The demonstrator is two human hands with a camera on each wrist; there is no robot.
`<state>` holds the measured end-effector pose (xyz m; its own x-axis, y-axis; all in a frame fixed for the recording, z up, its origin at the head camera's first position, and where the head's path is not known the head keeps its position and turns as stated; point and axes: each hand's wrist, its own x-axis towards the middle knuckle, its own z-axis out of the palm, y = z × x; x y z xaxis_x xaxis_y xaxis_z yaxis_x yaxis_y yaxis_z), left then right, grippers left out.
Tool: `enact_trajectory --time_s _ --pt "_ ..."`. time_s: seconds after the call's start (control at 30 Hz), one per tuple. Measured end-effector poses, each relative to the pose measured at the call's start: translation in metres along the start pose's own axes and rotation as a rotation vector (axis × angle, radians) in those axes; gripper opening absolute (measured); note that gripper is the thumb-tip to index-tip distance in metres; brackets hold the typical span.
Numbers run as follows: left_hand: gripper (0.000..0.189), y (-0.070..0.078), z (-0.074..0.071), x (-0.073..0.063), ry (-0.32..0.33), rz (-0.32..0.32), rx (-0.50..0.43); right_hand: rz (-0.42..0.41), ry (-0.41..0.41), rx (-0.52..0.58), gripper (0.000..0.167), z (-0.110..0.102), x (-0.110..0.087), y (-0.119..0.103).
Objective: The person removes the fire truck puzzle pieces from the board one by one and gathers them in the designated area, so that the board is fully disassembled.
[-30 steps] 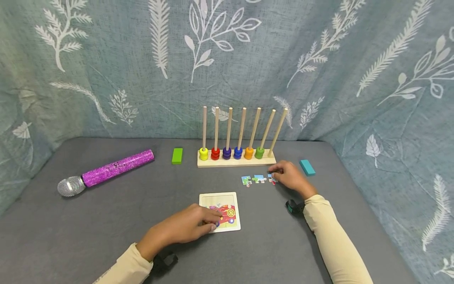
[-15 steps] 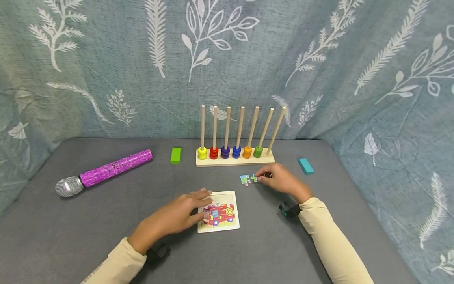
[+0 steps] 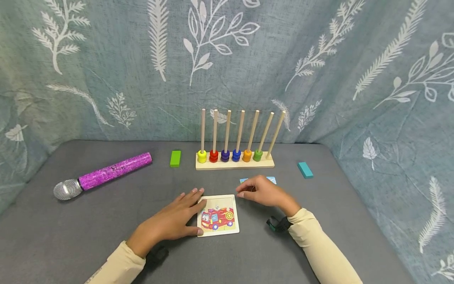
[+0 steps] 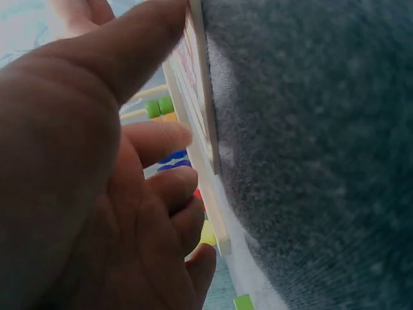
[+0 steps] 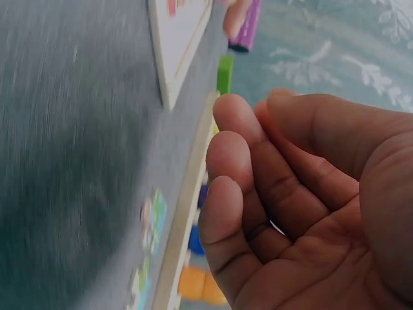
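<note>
A wooden tray puzzle [image 3: 219, 200] lies flat on the grey table, showing a red truck with a face; its upper strip is bare wood. My left hand [image 3: 166, 219] spreads its fingers at the puzzle's left edge, thumb and index finger touching the frame. Right of the tray, my right hand [image 3: 264, 192] hovers with loosely bent fingers, thumb tip near the index finger. No object shows between them in the right wrist view. Behind that hand lie loose puzzle pieces [image 3: 271, 179], partly hidden by it; two pieces [image 5: 153, 223] appear in the right wrist view.
A wooden peg rack [image 3: 235, 165] with coloured rings stands at the back. To its left lies a green block [image 3: 175, 158], to its right a teal block [image 3: 305, 170]. A purple glitter microphone [image 3: 115, 170] lies far left. A patterned curtain [image 3: 142, 59] hangs behind.
My right hand moves left and nearer, from the loose pieces towards the tray. My left hand draws back from over the truck picture to the tray's left edge, uncovering the truck.
</note>
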<state>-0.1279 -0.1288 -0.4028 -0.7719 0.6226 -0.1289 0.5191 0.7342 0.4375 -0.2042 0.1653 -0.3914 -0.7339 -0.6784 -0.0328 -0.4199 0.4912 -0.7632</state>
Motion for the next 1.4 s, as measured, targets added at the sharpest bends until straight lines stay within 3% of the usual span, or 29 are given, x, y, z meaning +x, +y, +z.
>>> enact_trajectory --time_s 0.23,0.63,0.9,1.2,1.4 --pt "0.081 -0.001 0.001 -0.001 -0.059 -0.029 0.001 -0.037 -0.055 0.030 0.019 0.023 0.012 -0.011" --pt "0.082 -0.004 0.005 0.001 -0.026 -0.018 0.017 -0.122 -0.122 -0.001 0.020 0.051 0.027 -0.022" --pt "0.077 -0.001 0.005 0.002 0.014 -0.031 0.041 -0.141 -0.130 -0.025 0.020 0.057 0.030 -0.026" --pt "0.077 0.001 0.004 0.003 0.008 -0.064 0.032 -0.147 -0.135 -0.078 0.019 0.058 0.030 -0.033" --pt "0.078 0.003 0.004 0.003 0.012 -0.063 0.024 -0.172 -0.128 -0.021 0.018 0.058 0.029 -0.029"
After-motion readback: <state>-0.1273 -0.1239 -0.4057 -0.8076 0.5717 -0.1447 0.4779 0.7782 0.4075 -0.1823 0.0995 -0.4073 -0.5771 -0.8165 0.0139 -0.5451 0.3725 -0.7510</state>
